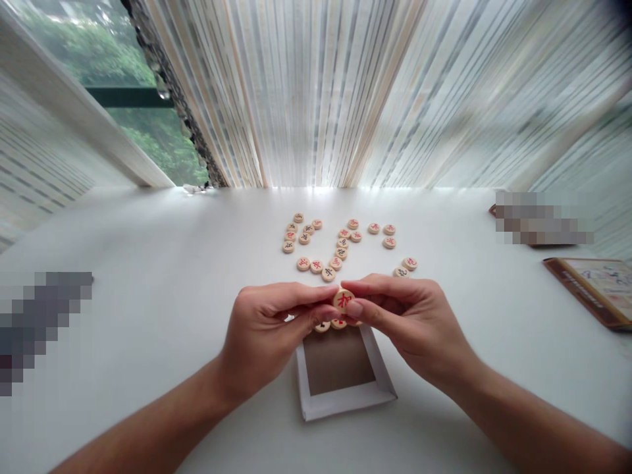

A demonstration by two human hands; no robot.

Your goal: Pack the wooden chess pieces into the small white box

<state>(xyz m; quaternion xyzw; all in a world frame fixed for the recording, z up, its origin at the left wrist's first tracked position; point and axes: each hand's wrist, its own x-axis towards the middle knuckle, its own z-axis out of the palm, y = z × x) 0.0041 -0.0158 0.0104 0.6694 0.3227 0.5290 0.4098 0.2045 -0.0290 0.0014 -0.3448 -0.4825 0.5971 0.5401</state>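
A round wooden piece with a red character (pixel 343 301) is pinched between both hands above a shallow white box (pixel 340 397). My left hand (pixel 269 326) grips its left edge with thumb and forefinger. On its right edge, my right hand (pixel 415 322) holds it the same way, the thumb over part of the face. Several pieces (pixel 338 323) lie at the box's far end, partly hidden by the hands; its brown bottom shows nearer me. Beyond the hands, more round pieces (pixel 342 253) with red or black characters lie scattered on the white table (pixel 197 243).
A brown-edged flat box (pixel 592 289) lies at the right, with a blurred-out object (pixel 540 220) behind it. Another blurred-out object (pixel 44 322) is at the left. Striped curtains (pixel 316 99) hang beyond the table, beside a window (pixel 153 118) at the left.
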